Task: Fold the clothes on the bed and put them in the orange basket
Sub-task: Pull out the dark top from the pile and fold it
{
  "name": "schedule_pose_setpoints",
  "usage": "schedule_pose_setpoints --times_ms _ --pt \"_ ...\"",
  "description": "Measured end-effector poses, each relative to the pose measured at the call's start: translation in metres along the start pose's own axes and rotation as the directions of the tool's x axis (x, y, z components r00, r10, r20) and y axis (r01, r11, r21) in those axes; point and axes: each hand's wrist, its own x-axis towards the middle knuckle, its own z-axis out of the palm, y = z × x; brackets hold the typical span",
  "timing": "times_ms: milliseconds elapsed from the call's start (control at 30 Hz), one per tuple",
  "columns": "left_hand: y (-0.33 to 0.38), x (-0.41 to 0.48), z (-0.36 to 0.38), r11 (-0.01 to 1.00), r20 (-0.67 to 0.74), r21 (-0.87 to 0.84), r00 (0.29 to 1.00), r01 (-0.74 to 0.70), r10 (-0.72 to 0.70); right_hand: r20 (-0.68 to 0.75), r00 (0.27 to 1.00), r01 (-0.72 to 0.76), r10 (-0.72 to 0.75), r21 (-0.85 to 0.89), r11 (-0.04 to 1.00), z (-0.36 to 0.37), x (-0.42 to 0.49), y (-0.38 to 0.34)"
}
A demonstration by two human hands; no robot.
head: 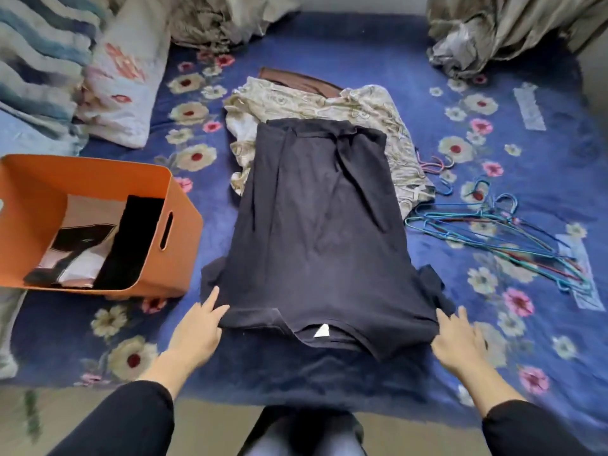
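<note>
A dark navy T-shirt lies flat on the blue flowered bed, collar and white label toward me, both sides folded inward. My left hand touches its near left shoulder corner with straight fingers. My right hand rests at the near right corner, fingers spread. Under the shirt's far end lies a cream patterned garment, with a brown one behind it. The orange basket stands on the bed at the left and holds folded black and white clothes.
Several coloured wire hangers lie to the right of the shirt. Pillows and a striped blanket sit at the far left. Crumpled beige bedding is piled at the far right and far middle.
</note>
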Motion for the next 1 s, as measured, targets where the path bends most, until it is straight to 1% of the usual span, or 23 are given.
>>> schedule_pose_setpoints --times_ms 67,100,133,167,233,267,300,367,433,467,500,533,567,667,733,767,800,833,867,900,933,967,1000 --pt "-0.005 -0.004 0.015 0.992 0.077 0.127 0.996 0.026 -0.036 0.016 1.000 0.028 -0.026 -0.085 0.996 0.018 -0.004 0.003" --pt "-0.007 -0.006 0.023 0.980 0.138 0.192 0.987 0.056 -0.083 0.045 0.998 0.051 -0.048 -0.082 0.995 0.027 -0.004 0.004" --pt "-0.007 -0.008 0.030 0.963 0.212 0.252 0.965 0.098 -0.154 0.103 0.992 0.079 -0.074 -0.052 0.996 0.034 -0.003 0.002" --pt "-0.003 -0.006 0.040 0.946 0.290 0.293 0.930 0.139 -0.227 0.190 0.977 0.096 -0.094 -0.002 0.995 0.043 -0.001 0.001" --pt "0.009 -0.002 0.049 0.931 0.388 0.295 0.864 0.214 -0.322 0.321 0.939 0.096 -0.127 0.109 0.989 0.057 0.004 -0.003" --pt "0.020 0.003 0.054 0.933 0.409 0.278 0.851 0.228 -0.330 0.341 0.933 0.059 -0.114 0.168 0.984 0.065 0.010 -0.002" --pt "0.034 0.010 0.060 0.942 0.396 0.256 0.865 0.219 -0.308 0.310 0.947 0.003 -0.086 0.258 0.966 0.074 0.016 0.001" --pt "0.063 0.019 0.060 0.971 0.278 0.191 0.941 0.145 -0.195 0.158 0.987 -0.080 0.004 0.476 0.876 0.080 0.021 -0.002" --pt "0.104 0.033 0.065 0.993 0.159 0.119 0.987 0.001 -0.020 0.054 0.990 -0.137 0.133 0.618 0.774 0.079 0.033 -0.001" --pt "0.127 0.042 0.071 0.994 0.107 0.066 0.991 -0.083 0.076 0.041 0.980 -0.171 0.192 0.664 0.728 0.076 0.043 0.001" --pt "0.151 0.048 0.077 0.985 0.048 0.003 0.984 -0.174 0.173 0.049 0.971 -0.199 0.235 0.711 0.675 0.074 0.053 0.004" --pt "0.168 0.052 0.079 0.959 -0.028 -0.035 0.960 -0.280 0.279 0.062 0.963 -0.218 0.264 0.754 0.620 0.068 0.061 0.002" --pt "0.192 0.058 0.087 0.925 -0.072 -0.041 0.925 -0.377 0.374 0.070 0.958 -0.222 0.278 0.794 0.567 0.067 0.075 0.004" --pt "0.242 0.061 0.099 0.836 -0.150 -0.086 0.837 -0.541 0.526 0.099 0.955 -0.211 0.279 0.890 0.405 0.063 0.112 0.003" --pt "0.268 0.060 0.114 0.799 -0.139 -0.087 0.801 -0.595 0.582 0.132 0.949 -0.223 0.286 0.924 0.311 0.064 0.133 0.001" --pt "0.278 0.060 0.121 0.796 -0.120 -0.078 0.798 -0.601 0.591 0.137 0.943 -0.226 0.303 0.932 0.283 0.063 0.141 -0.003" --pt "0.284 0.058 0.128 0.807 -0.084 -0.078 0.810 -0.586 0.580 0.130 0.937 -0.227 0.323 0.932 0.283 0.061 0.147 -0.007" --pt "0.290 0.058 0.136 0.829 -0.041 -0.081 0.832 -0.554 0.553 0.097 0.932 -0.213 0.348 0.927 0.310 0.060 0.152 -0.008" --pt "0.294 0.058 0.141 0.854 0.011 -0.085 0.857 -0.513 0.516 0.042 0.923 -0.186 0.383 0.919 0.348 0.056 0.156 -0.009" --pt "0.295 0.057 0.143 0.873 0.052 -0.081 0.872 -0.482 0.486 -0.043 0.904 -0.127 0.424 0.923 0.364 0.052 0.157 -0.007" --pt "0.298 0.057 0.145 0.885 0.082 -0.073 0.881 -0.460 0.465 -0.124 0.864 -0.056 0.488 0.939 0.339 0.046 0.159 0.000" --pt "0.299 0.056 0.147 0.890 0.101 -0.057 0.885 -0.452 0.455 -0.175 0.802 0.016 0.572 0.962 0.271 0.039 0.159 0.010" --pt "0.303 0.055 0.148 0.893 0.110 -0.048 0.886 -0.447 0.450 -0.185 0.728 0.077 0.660 0.979 0.190 0.035 0.161 0.023"
